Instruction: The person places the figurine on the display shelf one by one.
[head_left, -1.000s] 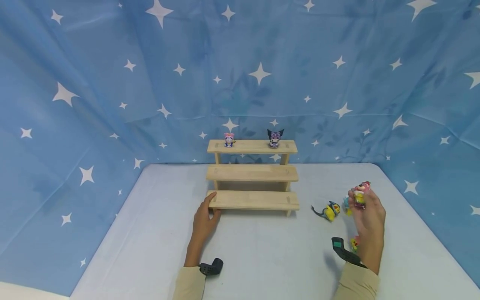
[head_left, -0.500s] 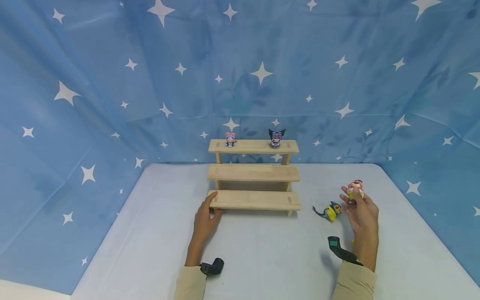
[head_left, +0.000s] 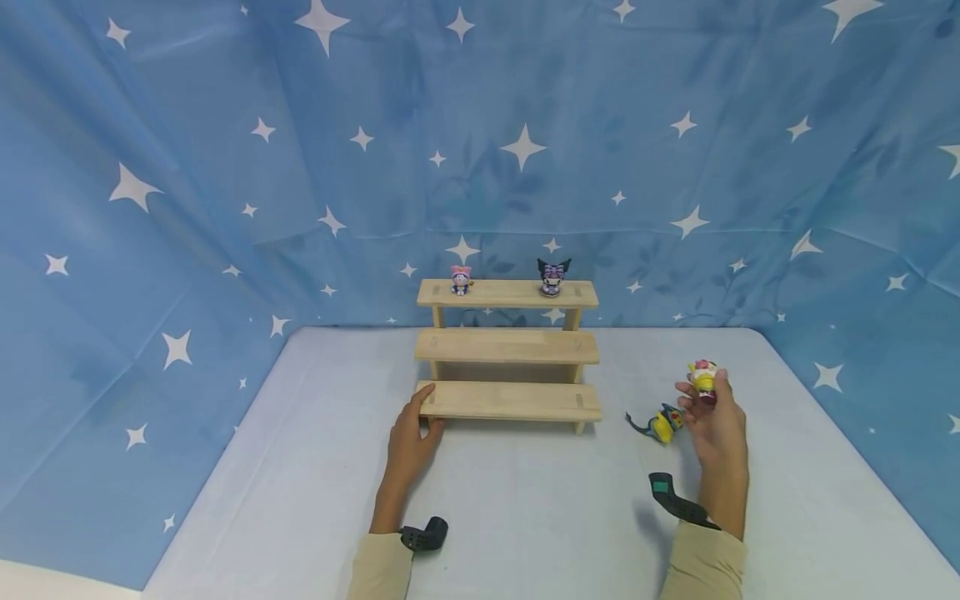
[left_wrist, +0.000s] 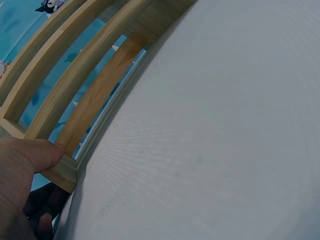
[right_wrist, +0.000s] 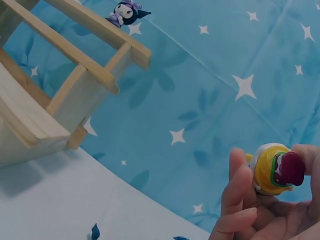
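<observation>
A small yellow figurine [head_left: 704, 381] with a pink top and dark red base is pinched between the thumb and fingers of my right hand [head_left: 717, 425], held above the table. In the right wrist view the figurine [right_wrist: 278, 169] turns its dark red underside toward the camera. My left hand [head_left: 408, 437] grips the left end of the bottom step of a three-tier wooden shelf [head_left: 510, 400]. In the left wrist view its thumb [left_wrist: 47, 154] lies against the wood. A blue and yellow figurine [head_left: 663, 423] with a long dark tail lies just left of my right hand.
On the top tier stand a pink and blue figurine [head_left: 461, 281] at the left and a black-eared purple figurine [head_left: 552, 277] at the right. The white table [head_left: 525, 500] ends at a blue star-patterned curtain [head_left: 360, 183] behind the shelf.
My right hand has moved left, and the figurine in its fingers has turned from leaning to nearly upright. The left hand keeps its hold on the shelf.
</observation>
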